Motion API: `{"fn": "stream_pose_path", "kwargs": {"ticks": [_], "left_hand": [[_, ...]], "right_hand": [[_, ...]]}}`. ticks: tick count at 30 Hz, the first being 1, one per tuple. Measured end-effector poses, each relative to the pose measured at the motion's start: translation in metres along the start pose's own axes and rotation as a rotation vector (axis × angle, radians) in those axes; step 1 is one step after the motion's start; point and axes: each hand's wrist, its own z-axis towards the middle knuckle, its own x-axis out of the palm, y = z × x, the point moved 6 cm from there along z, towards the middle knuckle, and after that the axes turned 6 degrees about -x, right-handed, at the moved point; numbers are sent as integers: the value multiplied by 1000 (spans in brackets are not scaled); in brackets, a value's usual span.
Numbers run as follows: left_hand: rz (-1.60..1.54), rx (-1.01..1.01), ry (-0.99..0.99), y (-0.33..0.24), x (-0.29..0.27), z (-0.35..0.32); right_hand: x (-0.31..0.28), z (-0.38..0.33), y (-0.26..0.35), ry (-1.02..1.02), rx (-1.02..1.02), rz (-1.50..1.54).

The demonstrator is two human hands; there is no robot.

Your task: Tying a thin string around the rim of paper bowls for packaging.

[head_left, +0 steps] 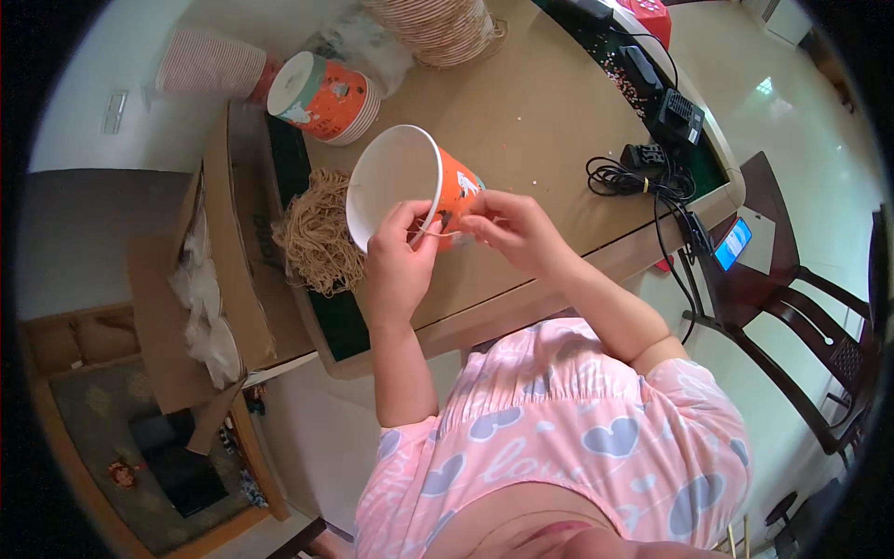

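A large paper bucket (391,177), white inside and orange outside with small printed pictures, lies tilted on the table with its mouth facing left. My left hand (400,265) pinches its near rim, thumb and fingers closed around the edge. A thin tan string (438,233) runs from those fingers across the bucket's outer side toward my right hand (507,228), whose fingertips are pinched together on its end. Beside the bucket, left of my left hand, lies a tangled heap of tan strings (321,233).
Stacked orange buckets (326,102) and a tall nested stack (433,28) stand farther back. An open cardboard box (242,270) with white plastic sits left of the table (549,130). Black cables and adapters (647,172) lie right. A phone (733,244) rests on a dark chair (787,270).
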Motion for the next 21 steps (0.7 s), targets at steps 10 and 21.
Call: {"fn": "stream_pose_path", "kwargs": {"ticks": [10,21], "left_hand": [[65,58,93,-4,5,-7],[-171,-37,234,22,12,-5]], "right_hand": [[1,12,-29,168,162,47],[0,11,-23,344,278,-26]]}}
